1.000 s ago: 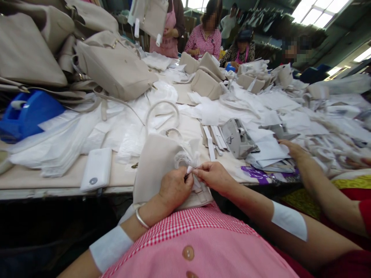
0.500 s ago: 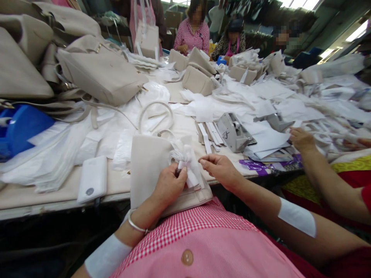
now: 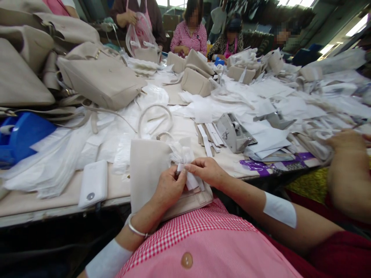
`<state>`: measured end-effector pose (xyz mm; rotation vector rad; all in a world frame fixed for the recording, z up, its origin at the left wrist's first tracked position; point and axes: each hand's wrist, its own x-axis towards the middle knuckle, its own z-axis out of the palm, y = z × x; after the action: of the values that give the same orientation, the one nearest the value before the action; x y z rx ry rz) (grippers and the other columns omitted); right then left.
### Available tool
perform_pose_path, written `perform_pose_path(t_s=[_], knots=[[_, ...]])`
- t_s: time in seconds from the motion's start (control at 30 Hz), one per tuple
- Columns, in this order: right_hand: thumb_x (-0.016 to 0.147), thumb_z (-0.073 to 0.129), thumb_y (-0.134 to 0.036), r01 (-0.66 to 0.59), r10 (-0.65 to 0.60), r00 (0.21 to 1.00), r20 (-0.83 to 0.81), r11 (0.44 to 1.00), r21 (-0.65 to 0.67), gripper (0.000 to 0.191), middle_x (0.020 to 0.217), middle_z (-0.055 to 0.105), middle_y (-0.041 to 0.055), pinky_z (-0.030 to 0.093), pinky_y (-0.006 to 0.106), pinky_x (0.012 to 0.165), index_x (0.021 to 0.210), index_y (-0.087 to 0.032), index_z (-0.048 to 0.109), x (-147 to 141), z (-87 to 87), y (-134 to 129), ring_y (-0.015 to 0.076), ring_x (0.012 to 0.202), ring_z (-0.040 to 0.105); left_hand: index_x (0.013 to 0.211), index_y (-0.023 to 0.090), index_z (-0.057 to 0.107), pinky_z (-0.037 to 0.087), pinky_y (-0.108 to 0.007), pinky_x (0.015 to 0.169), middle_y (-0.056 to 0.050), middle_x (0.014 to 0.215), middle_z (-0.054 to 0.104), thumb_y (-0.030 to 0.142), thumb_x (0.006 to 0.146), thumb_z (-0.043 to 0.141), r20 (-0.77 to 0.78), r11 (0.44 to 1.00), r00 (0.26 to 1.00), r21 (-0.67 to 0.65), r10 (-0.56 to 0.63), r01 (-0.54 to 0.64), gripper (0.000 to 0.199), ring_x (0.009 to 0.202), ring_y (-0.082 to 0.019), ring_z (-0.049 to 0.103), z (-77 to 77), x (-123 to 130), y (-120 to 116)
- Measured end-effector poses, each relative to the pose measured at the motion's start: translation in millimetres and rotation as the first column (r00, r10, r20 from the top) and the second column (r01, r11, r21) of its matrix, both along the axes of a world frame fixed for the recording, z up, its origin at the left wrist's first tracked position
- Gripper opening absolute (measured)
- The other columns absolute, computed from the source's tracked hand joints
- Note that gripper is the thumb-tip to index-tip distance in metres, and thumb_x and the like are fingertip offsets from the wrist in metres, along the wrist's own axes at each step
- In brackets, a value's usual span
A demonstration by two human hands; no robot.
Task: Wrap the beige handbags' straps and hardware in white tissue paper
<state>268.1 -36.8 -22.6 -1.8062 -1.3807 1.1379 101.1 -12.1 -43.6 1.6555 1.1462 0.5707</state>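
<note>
A pale beige bag (image 3: 147, 166) rests at the table's front edge against my apron. White wrapping (image 3: 182, 151) is bunched on its right part, with a small white strip around it. My left hand (image 3: 171, 184) pinches this white strip (image 3: 180, 167) between thumb and index finger. My right hand (image 3: 207, 171) meets it from the right, its fingertips closed at the strip's right end. The bag's round handle (image 3: 155, 112) stands up behind. What lies under my fingertips is hidden.
A white power bank (image 3: 93, 183) lies left of the bag, near a blue tape dispenser (image 3: 26, 135). Behind are paper strips (image 3: 210, 135), a grey metal dispenser (image 3: 234, 133) and piled bags (image 3: 101, 77). A co-worker's arm (image 3: 348, 170) is at the right; people stand across the table.
My right hand has moved left to the white strip, meeting my left hand. The co-worker's hand at the right has moved further right. Across the table, a person's bag has been lowered.
</note>
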Motion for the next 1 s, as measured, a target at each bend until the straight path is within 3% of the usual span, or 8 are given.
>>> perform_pose_path(t_s=[0.17, 0.3, 0.43, 0.63, 0.77, 0.87, 0.93, 1.0], knots=[[0.071, 0.068, -0.057, 0.071, -0.070, 0.976, 0.205, 0.998, 0.005, 0.044, 0.052, 0.054, -0.0008, 0.029, 0.023, 0.046, 0.057, -0.016, 0.061, -12.1, -3.7, 10.2, 0.0114, 0.053, 0.047, 0.075, 0.016, 0.060, 0.037, -0.024, 0.053, 0.001, 0.059, 0.058, 0.031, 0.089, 0.047, -0.046, 0.992, 0.999, 0.123, 0.029, -0.023, 0.024, 0.054, -0.012, 0.051, 2.1, 2.3, -1.3], [0.071, 0.069, -0.049, 0.044, -0.042, 0.999, 0.033, 0.998, -0.048, 0.036, 0.054, 0.051, -0.0028, 0.029, 0.022, 0.047, 0.060, -0.015, 0.061, -7.6, -4.7, 10.0, 0.0095, 0.052, 0.043, 0.077, 0.016, 0.060, 0.039, -0.024, 0.053, 0.000, 0.062, 0.060, 0.034, 0.089, 0.048, -0.001, 0.997, 1.000, 0.080, 0.001, -0.001, 0.024, 0.055, -0.013, 0.053, 1.3, 0.0, -1.5], [0.072, 0.069, -0.045, -0.063, 0.060, 0.989, -0.136, 0.998, -0.013, 0.037, 0.052, 0.042, -0.0058, 0.025, 0.022, 0.047, 0.056, -0.015, 0.055, 5.5, -6.3, 7.4, 0.0074, 0.051, 0.035, 0.088, 0.016, 0.063, 0.043, -0.024, 0.054, -0.001, 0.067, 0.064, 0.041, 0.090, 0.050, 0.085, 0.998, 0.996, -0.056, -0.014, 0.019, 0.029, 0.058, -0.015, 0.057, -4.8, -2.4, -1.2], [0.073, 0.073, -0.041, -0.164, 0.162, 0.897, -0.411, 0.986, 0.030, 0.031, 0.057, 0.050, -0.0040, 0.028, 0.023, 0.052, 0.064, -0.013, 0.063, 25.2, -20.6, 8.9, 0.0077, 0.054, 0.039, 0.099, 0.015, 0.063, 0.046, -0.024, 0.050, 0.001, 0.064, 0.060, 0.047, 0.089, 0.053, 0.253, 0.955, 0.967, -0.281, -0.018, 0.091, 0.035, 0.053, -0.013, 0.054, -1.7, -5.3, -1.2], [0.073, 0.074, -0.044, -0.170, 0.154, 0.828, -0.539, 0.985, 0.021, 0.033, 0.060, 0.056, -0.0026, 0.025, 0.023, 0.049, 0.076, -0.013, 0.067, 30.3, -24.8, 9.2, 0.0070, 0.051, 0.037, 0.101, 0.015, 0.061, 0.046, -0.023, 0.050, 0.003, 0.065, 0.057, 0.049, 0.090, 0.052, 0.380, 0.928, 0.924, -0.333, -0.033, 0.170, 0.036, 0.052, -0.011, 0.053, 0.9, -6.7, -0.7], [0.081, 0.064, -0.054, -0.129, 0.133, 0.863, -0.487, 0.991, 0.042, 0.040, 0.060, 0.052, -0.0033, 0.023, 0.023, 0.047, 0.075, -0.014, 0.063, 24.5, -17.8, 6.2, 0.0068, 0.048, 0.034, 0.098, 0.016, 0.060, 0.046, -0.024, 0.052, 0.001, 0.065, 0.059, 0.049, 0.092, 0.047, 0.298, 0.962, 0.953, -0.243, -0.047, 0.124, 0.036, 0.053, -0.013, 0.054, 0.6, -3.9, -1.6], [0.084, 0.058, -0.057, -0.095, 0.121, 0.943, -0.310, 0.991, 0.098, 0.044, 0.061, 0.051, -0.0032, 0.027, 0.023, 0.049, 0.075, -0.015, 0.061, 16.3, -10.1, 3.8, 0.0080, 0.052, 0.037, 0.095, 0.016, 0.060, 0.047, -0.027, 0.057, -0.003, 0.070, 0.064, 0.046, 0.094, 0.044, 0.124, 0.995, 0.989, -0.053, -0.076, 0.083, 0.034, 0.060, -0.017, 0.059, 2.9, -0.3, -3.7], [0.081, 0.061, -0.059, -0.048, 0.055, 0.998, -0.043, 0.988, 0.144, 0.044, 0.064, 0.052, -0.0025, 0.030, 0.023, 0.052, 0.077, -0.016, 0.061, 6.8, -2.8, 2.9, 0.0100, 0.057, 0.041, 0.096, 0.017, 0.059, 0.048, -0.032, 0.062, -0.009, 0.079, 0.068, 0.042, 0.096, 0.039, -0.103, 0.982, 0.991, 0.157, -0.091, 0.106, 0.032, 0.069, -0.021, 0.064, 8.2, 3.0, -6.7]])
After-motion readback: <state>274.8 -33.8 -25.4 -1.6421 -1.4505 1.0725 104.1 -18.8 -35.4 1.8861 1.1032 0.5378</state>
